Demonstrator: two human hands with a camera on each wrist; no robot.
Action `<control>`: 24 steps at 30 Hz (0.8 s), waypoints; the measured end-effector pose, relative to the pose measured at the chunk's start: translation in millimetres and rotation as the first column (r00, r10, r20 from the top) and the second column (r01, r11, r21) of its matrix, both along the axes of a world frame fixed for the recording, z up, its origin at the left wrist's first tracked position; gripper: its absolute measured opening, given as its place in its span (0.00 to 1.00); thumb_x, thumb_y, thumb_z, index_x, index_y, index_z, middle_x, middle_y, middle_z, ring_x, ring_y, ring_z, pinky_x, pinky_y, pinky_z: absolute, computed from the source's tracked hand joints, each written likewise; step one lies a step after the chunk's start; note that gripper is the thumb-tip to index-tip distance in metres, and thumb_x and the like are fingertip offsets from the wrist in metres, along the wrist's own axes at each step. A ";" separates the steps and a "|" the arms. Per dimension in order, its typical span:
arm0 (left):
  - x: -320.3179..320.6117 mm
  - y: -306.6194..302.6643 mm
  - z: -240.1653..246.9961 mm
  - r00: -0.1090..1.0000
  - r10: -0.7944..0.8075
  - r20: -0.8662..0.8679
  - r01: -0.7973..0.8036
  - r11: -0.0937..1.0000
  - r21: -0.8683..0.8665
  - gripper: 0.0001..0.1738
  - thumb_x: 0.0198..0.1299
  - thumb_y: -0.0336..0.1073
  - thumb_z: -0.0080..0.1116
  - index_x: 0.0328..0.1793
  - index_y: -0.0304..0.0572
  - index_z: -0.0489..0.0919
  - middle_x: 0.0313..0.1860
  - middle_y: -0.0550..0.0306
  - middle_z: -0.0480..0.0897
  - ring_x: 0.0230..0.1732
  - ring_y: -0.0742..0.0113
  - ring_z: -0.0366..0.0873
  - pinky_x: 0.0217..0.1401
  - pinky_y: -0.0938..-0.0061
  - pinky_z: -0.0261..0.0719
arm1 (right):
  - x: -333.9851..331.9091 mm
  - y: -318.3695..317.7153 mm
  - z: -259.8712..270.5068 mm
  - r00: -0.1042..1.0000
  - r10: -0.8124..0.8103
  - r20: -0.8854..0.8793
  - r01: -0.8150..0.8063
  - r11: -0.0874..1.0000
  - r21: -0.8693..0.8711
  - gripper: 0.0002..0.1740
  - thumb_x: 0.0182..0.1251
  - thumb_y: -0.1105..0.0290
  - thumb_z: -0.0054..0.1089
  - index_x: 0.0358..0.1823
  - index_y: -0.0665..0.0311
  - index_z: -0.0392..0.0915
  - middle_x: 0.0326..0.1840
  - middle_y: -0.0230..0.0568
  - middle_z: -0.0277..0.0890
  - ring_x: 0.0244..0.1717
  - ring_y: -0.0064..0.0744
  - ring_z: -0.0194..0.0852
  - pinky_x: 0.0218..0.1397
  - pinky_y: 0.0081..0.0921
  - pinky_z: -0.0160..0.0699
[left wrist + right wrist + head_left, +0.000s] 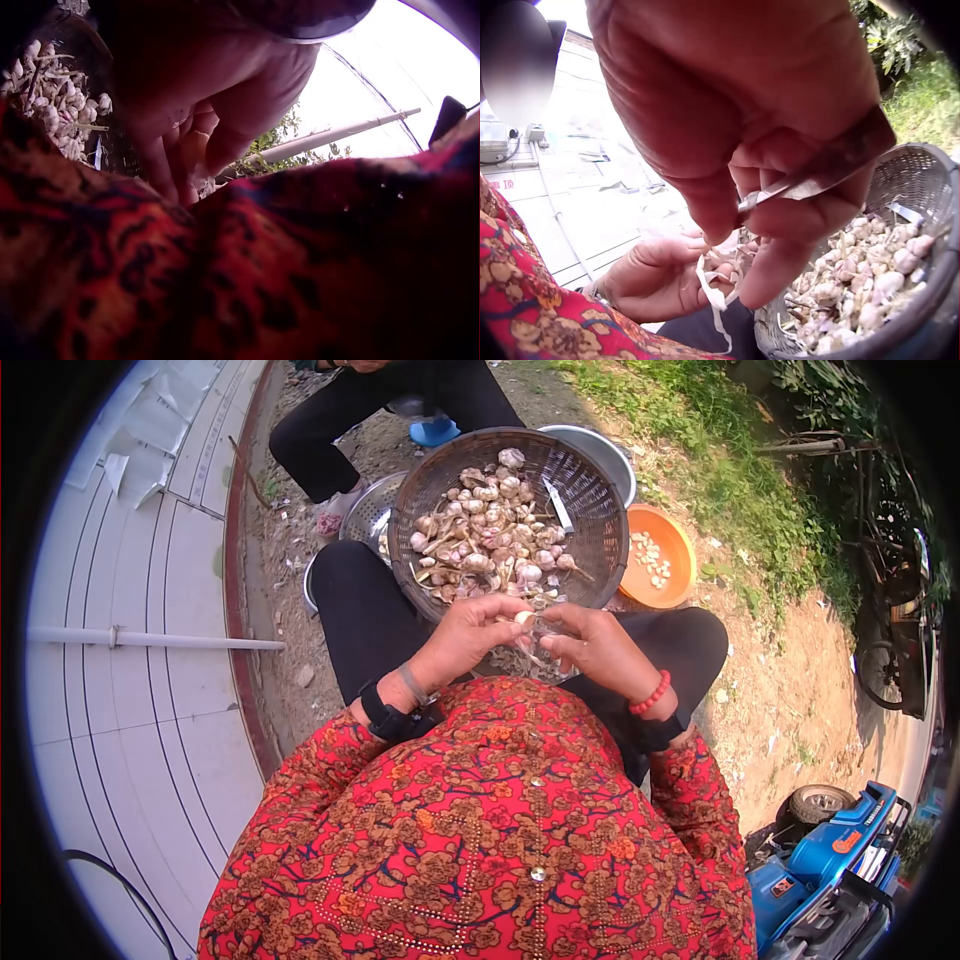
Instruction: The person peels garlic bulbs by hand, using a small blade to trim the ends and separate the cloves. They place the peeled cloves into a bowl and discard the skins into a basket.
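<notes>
Red blouse [480, 830] at six o'clock; right hand [600, 650] grips a half-hidden knife [817, 180], left hand [465, 640] pinches a garlic clove [524, 618].

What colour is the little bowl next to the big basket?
The bowl is orange. It shows best in the head view.

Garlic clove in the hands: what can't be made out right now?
Head view: garlic clove mostly covered by fingers of the left hand and right hand.
Left wrist view: clove lost in dark blur behind the palm.
Right wrist view: knife tip hidden by the thumb.
</notes>
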State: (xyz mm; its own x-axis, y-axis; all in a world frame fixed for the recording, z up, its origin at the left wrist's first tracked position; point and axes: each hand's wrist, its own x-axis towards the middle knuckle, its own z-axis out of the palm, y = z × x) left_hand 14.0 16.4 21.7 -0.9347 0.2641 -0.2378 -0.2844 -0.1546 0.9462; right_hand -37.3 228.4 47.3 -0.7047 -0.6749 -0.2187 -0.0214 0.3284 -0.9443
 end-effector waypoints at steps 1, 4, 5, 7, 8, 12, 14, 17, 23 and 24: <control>0.5 0.0 -2.7 1.000 -0.004 -0.024 0.004 1.000 0.004 0.12 0.64 0.27 0.58 0.53 0.34 0.77 0.43 0.61 0.81 0.44 0.76 0.80 0.50 0.80 0.78 | -0.2 -0.5 -0.7 1.000 0.006 -0.006 -0.006 1.000 -0.013 0.14 0.64 0.72 0.59 0.49 0.69 0.77 0.24 0.39 0.75 0.20 0.22 0.75 0.26 0.24 0.74; 2.3 -0.1 -9.8 0.997 -0.015 -0.080 0.015 1.000 -0.006 0.11 0.63 0.26 0.58 0.52 0.35 0.77 0.43 0.62 0.81 0.44 0.78 0.79 0.49 0.82 0.77 | -1.5 1.6 -3.1 0.999 0.027 0.029 -0.026 0.999 -0.026 0.13 0.65 0.71 0.58 0.48 0.71 0.77 0.25 0.38 0.76 0.21 0.22 0.76 0.26 0.23 0.74; 3.2 1.0 -9.8 0.996 -0.018 -0.089 0.017 1.000 -0.022 0.11 0.63 0.26 0.58 0.52 0.35 0.77 0.43 0.62 0.81 0.43 0.78 0.79 0.48 0.82 0.77 | -2.2 3.0 -3.1 0.997 0.037 0.070 -0.034 0.999 -0.038 0.13 0.66 0.71 0.57 0.48 0.71 0.77 0.26 0.38 0.76 0.22 0.22 0.76 0.26 0.22 0.75; 3.9 2.0 -9.0 0.994 -0.027 -0.108 0.020 0.997 -0.070 0.11 0.63 0.26 0.59 0.51 0.36 0.77 0.41 0.64 0.80 0.42 0.80 0.78 0.47 0.83 0.77 | -4.3 5.2 -2.6 0.987 0.058 0.151 -0.048 0.997 -0.064 0.12 0.67 0.71 0.57 0.48 0.71 0.76 0.26 0.37 0.76 0.22 0.22 0.77 0.27 0.21 0.75; 4.0 2.4 -7.5 0.992 -0.033 -0.118 0.021 0.995 -0.101 0.11 0.63 0.27 0.59 0.51 0.37 0.78 0.41 0.64 0.79 0.42 0.80 0.77 0.46 0.83 0.76 | -5.0 5.7 -2.0 0.984 0.076 0.163 -0.066 0.995 -0.069 0.12 0.67 0.72 0.56 0.49 0.71 0.76 0.26 0.37 0.76 0.23 0.22 0.77 0.27 0.21 0.76; 2.2 6.5 1.7 0.941 -0.063 -0.332 -0.049 0.946 -0.319 0.10 0.57 0.26 0.60 0.45 0.38 0.79 0.35 0.63 0.78 0.36 0.78 0.76 0.39 0.80 0.76 | -8.5 7.1 2.2 0.972 0.125 0.198 -0.116 0.992 -0.055 0.12 0.68 0.72 0.56 0.50 0.71 0.76 0.26 0.35 0.76 0.23 0.21 0.77 0.28 0.19 0.77; 1.7 6.8 3.6 0.912 -0.097 -0.399 -0.070 0.921 -0.384 0.10 0.56 0.26 0.60 0.45 0.38 0.79 0.34 0.61 0.77 0.35 0.75 0.77 0.38 0.79 0.76 | -10.2 7.6 2.6 0.968 0.136 0.209 -0.129 0.990 -0.049 0.12 0.68 0.72 0.56 0.50 0.71 0.76 0.26 0.34 0.76 0.23 0.20 0.77 0.29 0.19 0.77; 1.1 7.3 9.0 0.876 -0.135 -0.464 -0.091 0.897 -0.433 0.10 0.55 0.26 0.60 0.44 0.38 0.79 0.33 0.58 0.77 0.35 0.72 0.77 0.37 0.77 0.76 | -13.1 8.3 2.6 0.957 0.158 0.242 -0.146 0.987 -0.068 0.13 0.68 0.72 0.55 0.50 0.70 0.77 0.27 0.33 0.77 0.23 0.20 0.77 0.29 0.19 0.78; 1.3 3.1 9.0 0.925 -0.176 -0.338 0.034 0.921 -0.389 0.10 0.59 0.25 0.59 0.47 0.36 0.79 0.40 0.60 0.78 0.41 0.73 0.78 0.45 0.78 0.78 | -15.9 10.2 3.6 0.924 0.166 0.344 -0.150 0.986 -0.071 0.14 0.69 0.73 0.54 0.53 0.69 0.78 0.27 0.33 0.77 0.23 0.19 0.76 0.29 0.18 0.78; 1.7 2.9 5.8 0.944 -0.164 -0.285 0.060 0.939 -0.338 0.10 0.59 0.25 0.58 0.47 0.35 0.79 0.40 0.60 0.79 0.41 0.73 0.79 0.46 0.77 0.78 | -15.7 10.4 3.0 0.923 0.165 0.347 -0.149 0.986 -0.074 0.14 0.69 0.74 0.53 0.53 0.69 0.78 0.27 0.33 0.77 0.23 0.19 0.76 0.29 0.18 0.78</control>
State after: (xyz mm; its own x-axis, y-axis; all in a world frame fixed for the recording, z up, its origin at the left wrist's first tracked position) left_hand 15.6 19.2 27.5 -0.9436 0.3290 -0.0360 0.0280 0.1875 0.9819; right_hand -53.0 238.8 50.3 -0.4724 -0.7857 -0.3994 0.2662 0.3048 -0.9145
